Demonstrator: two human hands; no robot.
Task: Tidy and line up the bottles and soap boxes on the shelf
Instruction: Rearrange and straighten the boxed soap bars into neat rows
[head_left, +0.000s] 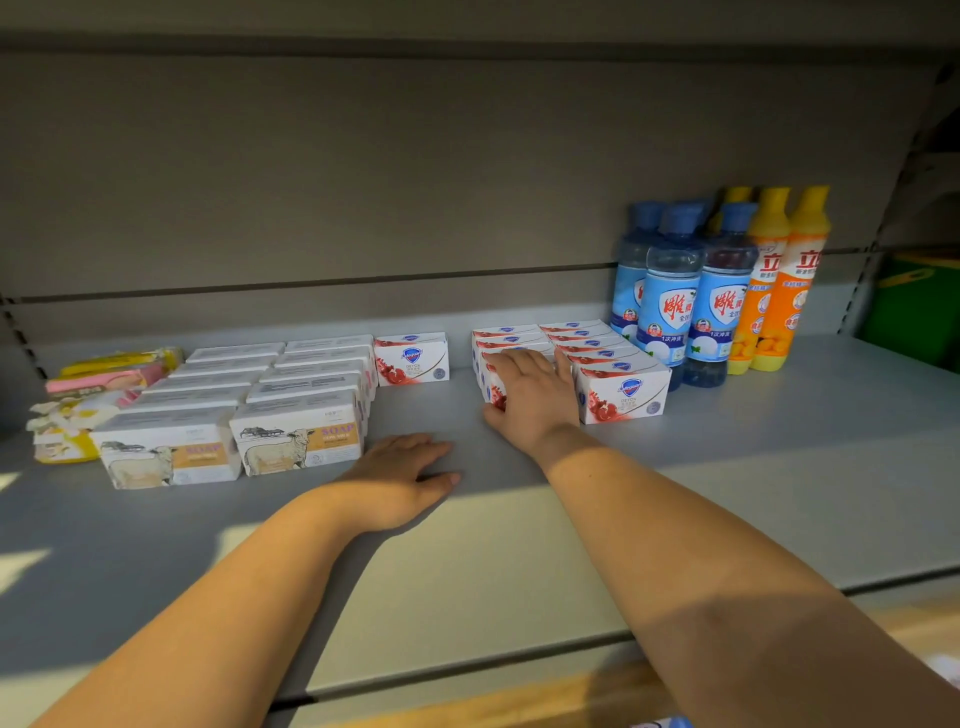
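Note:
On the grey shelf (519, 545) two rows of white-and-red soap boxes (618, 387) run front to back, right of centre. My right hand (530, 397) grips the front box of the left red row (491, 387), fingers over its top and thumb at its front. A lone red soap box (412, 359) stands apart at the back. Two rows of white sheep soap boxes (296, 441) stand at the left. My left hand (402, 475) rests flat on the bare shelf, holding nothing. Blue bottles (670, 306) and orange bottles (779, 291) stand at the right.
Yellow and pink wrapped soaps (98, 384) lie piled at the far left edge. The shelf's grey back panel (363, 182) rises behind everything. A green object (914, 306) sits past the right upright. Bare shelf surface stretches along the front.

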